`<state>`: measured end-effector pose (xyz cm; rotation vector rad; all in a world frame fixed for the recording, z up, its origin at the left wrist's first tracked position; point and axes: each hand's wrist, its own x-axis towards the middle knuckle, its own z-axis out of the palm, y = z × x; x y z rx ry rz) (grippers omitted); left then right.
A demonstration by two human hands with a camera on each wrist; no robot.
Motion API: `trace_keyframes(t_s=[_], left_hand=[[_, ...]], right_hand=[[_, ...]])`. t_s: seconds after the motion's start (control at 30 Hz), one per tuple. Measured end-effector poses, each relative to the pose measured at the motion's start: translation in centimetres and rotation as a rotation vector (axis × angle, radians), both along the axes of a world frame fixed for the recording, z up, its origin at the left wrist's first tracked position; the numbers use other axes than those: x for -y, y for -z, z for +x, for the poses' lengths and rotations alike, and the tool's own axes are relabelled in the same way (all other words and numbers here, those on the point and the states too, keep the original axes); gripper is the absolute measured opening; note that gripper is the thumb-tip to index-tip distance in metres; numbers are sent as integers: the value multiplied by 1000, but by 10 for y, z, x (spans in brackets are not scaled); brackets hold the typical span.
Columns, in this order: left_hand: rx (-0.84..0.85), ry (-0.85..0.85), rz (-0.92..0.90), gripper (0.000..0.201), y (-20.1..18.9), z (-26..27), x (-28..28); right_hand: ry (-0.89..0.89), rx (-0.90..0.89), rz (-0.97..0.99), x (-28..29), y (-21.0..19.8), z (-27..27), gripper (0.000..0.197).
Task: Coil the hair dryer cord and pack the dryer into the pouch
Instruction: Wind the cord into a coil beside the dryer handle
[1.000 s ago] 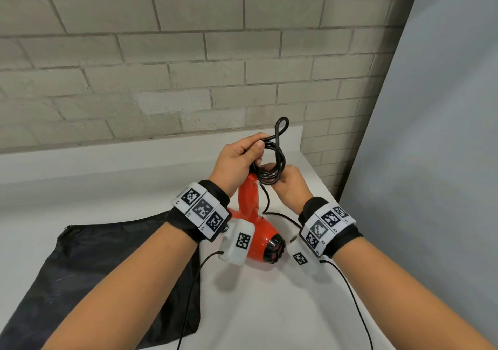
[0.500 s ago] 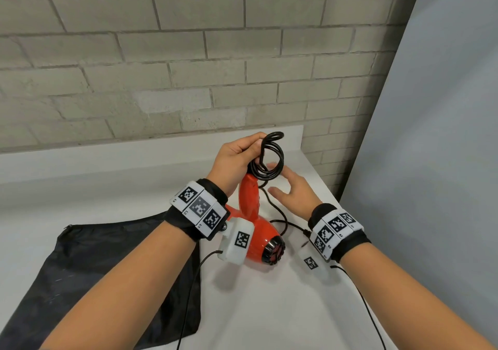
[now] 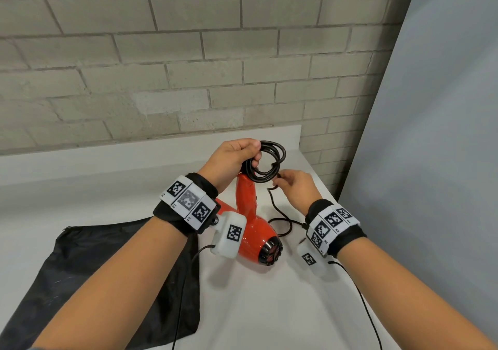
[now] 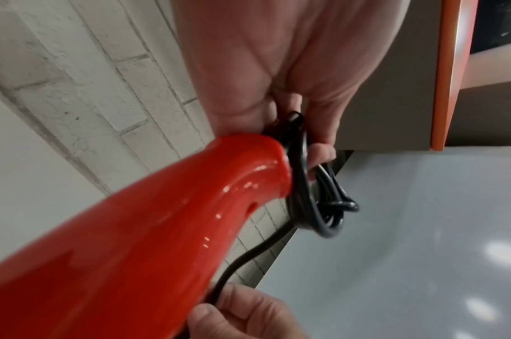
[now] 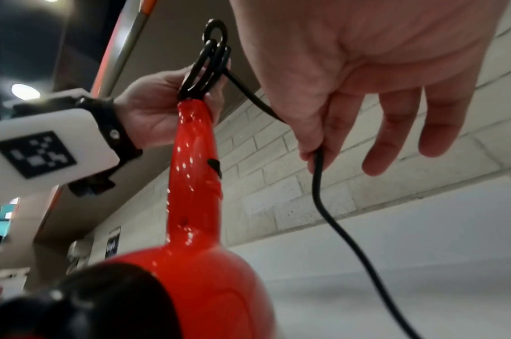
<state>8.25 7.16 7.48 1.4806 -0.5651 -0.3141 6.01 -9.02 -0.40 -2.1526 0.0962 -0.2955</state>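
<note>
white table (image 3: 269, 309); left hand (image 3: 231, 158) grips cord (image 3: 269, 166).

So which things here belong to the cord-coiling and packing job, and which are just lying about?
Job:
red hair dryer
black cord, coils in left hand, loose run pinched by right hand
black pouch

Lying about:
white table
brick wall
</note>
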Motion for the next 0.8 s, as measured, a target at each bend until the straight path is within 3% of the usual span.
trace_keyframes(t_s=[0.1, 0.2, 0.27, 0.33, 0.53, 0.63, 0.7, 0.8], left_hand=[[30, -6, 21, 30, 1, 0, 1], [45, -20, 10, 29, 2, -1, 3], [48, -15, 16, 32, 1, -1, 3], [17, 17, 14, 34, -2, -1, 3], [-125, 75, -66, 21, -6, 0, 0], [-45, 55, -19, 22, -4, -1, 1], [11, 23, -2, 25, -3, -1, 4], [86, -22, 23, 23, -1, -2, 7]], right_hand=[[-7, 75, -53, 0, -1, -1, 28], [-113, 223, 127, -8, -12, -8, 48], [-169, 209, 312, -14, -19, -13, 41], [-183, 210, 362, -16, -23, -16, 20], [-85, 156, 71, -4, -16, -7, 49], [-61, 147, -54, 0, -23, -5, 38], [-94, 145, 34, -2, -32, -6, 27], [-129, 268, 365, -6, -46, -12, 28]])
